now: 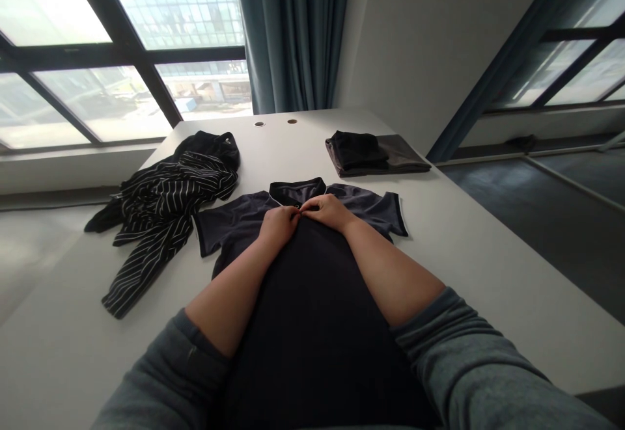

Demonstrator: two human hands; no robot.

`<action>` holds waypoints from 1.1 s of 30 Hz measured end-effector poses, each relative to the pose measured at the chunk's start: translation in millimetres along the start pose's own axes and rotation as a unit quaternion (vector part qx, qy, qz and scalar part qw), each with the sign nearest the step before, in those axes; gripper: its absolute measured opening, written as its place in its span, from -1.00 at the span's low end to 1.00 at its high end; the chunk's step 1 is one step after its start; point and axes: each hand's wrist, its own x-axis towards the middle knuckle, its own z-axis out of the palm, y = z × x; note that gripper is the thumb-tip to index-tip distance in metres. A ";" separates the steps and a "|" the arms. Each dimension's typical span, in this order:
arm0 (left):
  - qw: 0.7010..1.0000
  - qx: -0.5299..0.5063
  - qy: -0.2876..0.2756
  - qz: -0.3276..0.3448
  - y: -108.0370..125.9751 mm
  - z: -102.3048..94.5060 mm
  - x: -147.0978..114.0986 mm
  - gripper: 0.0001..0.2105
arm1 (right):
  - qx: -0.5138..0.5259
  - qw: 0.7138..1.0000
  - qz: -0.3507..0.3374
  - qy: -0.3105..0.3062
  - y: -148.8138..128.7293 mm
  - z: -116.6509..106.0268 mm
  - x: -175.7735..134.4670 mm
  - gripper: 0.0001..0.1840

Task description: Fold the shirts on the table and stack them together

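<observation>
A dark grey short-sleeved polo shirt (239, 216) lies spread on the white table, its black collar (278, 190) at the far end and its sleeves out to both sides. My left hand (280, 227) and my right hand (328, 211) meet at the front opening just below the collar. The fingers of both are pinched together on the shirt's placket. Any button between the fingertips is too small to make out. My forearms and dark clothing cover much of the shirt's lower part.
On the left, a crumpled black-and-white striped garment (168, 199) hangs partly past the table (469, 241) edge. Folded dark clothes (359, 151) are stacked at the back right. Windows and a blue curtain (295, 33) stand behind, beside a pale wall (420, 46).
</observation>
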 end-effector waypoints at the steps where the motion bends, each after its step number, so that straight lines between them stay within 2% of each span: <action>1: 1.000 0.015 0.006 0.006 0.9 1.0 -0.5 -0.73 | 0.009 1.000 0.008 -0.003 0.6 -0.5 -0.3 -0.85; 5: 0.998 0.054 0.025 0.036 4.4 2.4 -2.0 -0.69 | 0.036 0.999 0.028 -0.004 4.2 -1.2 -0.5 -0.81; 9: 0.997 0.068 0.018 0.042 5.9 1.0 -1.9 -0.68 | 0.043 0.999 0.032 0.003 6.5 0.5 -0.5 -0.83; 15: 0.998 0.055 -0.003 0.025 8.2 0.5 -3.0 -0.73 | 0.069 0.997 0.035 0.006 6.5 2.4 -0.9 -0.86; 21: 0.996 0.082 0.006 0.023 13.1 1.8 -7.2 -0.73 | 0.110 0.992 0.059 -0.003 8.4 2.7 0.2 -0.85; 27: 1.000 0.025 -0.009 -0.014 8.8 1.4 -4.0 -0.72 | 0.105 0.992 0.047 -0.049 7.4 -1.5 -0.5 -0.78; 33: 0.998 -0.051 -0.023 -0.028 1.6 3.0 -0.1 -0.72 | 0.009 0.999 0.021 -0.036 3.7 -7.6 -0.2 -0.80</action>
